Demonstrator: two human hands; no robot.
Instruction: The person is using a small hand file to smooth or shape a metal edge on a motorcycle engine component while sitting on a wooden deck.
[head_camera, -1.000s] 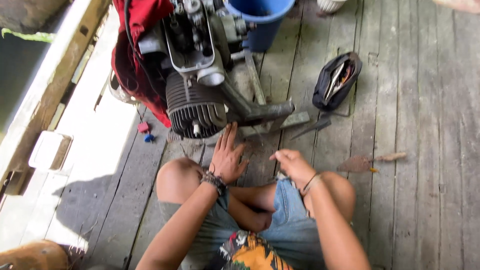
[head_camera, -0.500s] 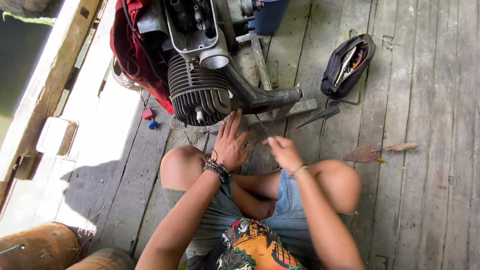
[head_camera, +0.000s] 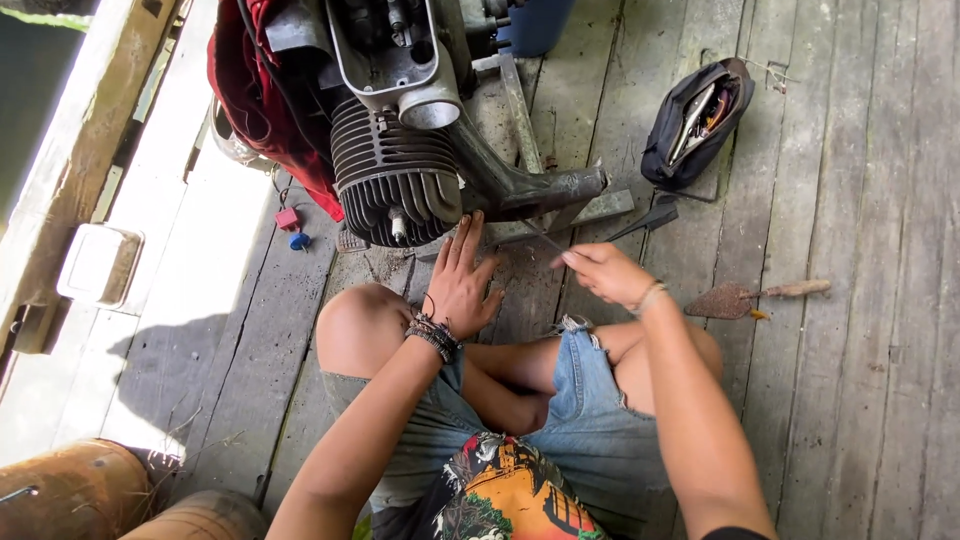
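Observation:
I sit cross-legged on a grey plank floor in front of a small finned engine (head_camera: 395, 185) with a grey exhaust pipe (head_camera: 530, 185). My left hand (head_camera: 462, 280) lies flat with fingers spread on the boards just below the cooling fins. My right hand (head_camera: 600, 272) is closed around a thin dark metal rod (head_camera: 545, 238) that points up-left toward the exhaust pipe. Bracelets circle my left wrist (head_camera: 432, 335).
A black tool pouch (head_camera: 695, 120), open with tools inside, lies at upper right. A dark flat tool (head_camera: 645, 220) rests by the pipe. A rusty trowel (head_camera: 745, 297) sits right of my hand. Red cloth (head_camera: 255, 90) drapes the engine's left. A wooden beam (head_camera: 80, 150) borders the left.
The view has shifted so the engine sits higher and closer. My right hand has lifted toward the exhaust pipe with the thin rod; my left hand stays flat on the boards.

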